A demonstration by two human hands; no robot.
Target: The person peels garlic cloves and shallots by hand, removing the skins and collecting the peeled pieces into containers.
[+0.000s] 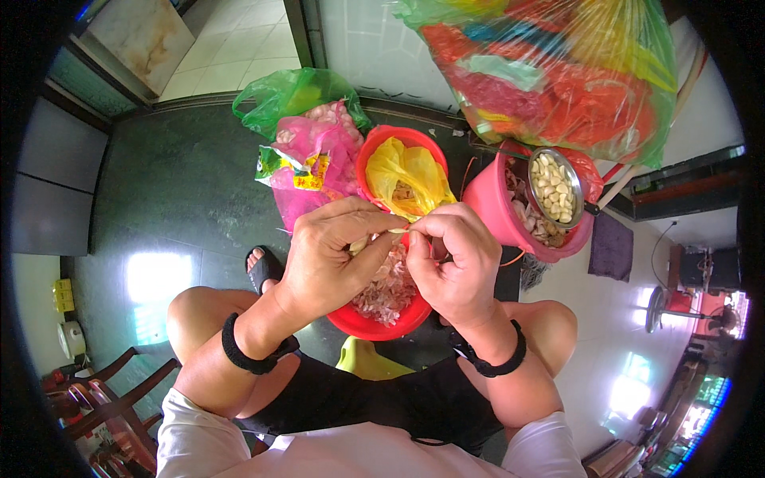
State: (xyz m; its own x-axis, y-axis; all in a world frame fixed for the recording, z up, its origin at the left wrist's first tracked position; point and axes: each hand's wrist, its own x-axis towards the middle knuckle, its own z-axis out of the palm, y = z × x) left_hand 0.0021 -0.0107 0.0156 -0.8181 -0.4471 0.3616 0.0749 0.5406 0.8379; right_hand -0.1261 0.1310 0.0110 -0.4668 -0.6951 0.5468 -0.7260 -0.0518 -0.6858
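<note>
The head fisheye looks down from close above.

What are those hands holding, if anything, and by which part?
Apparently a garlic clove: the left hand pinches its left end. The right hand is at its other end; its grip is unclear. The left palm shows something pale.

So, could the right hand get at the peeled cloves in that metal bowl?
Probably yes: the metal bowl sits near the right hand, with the peeled cloves uncovered, though that hand seems busy at another clove.
</note>
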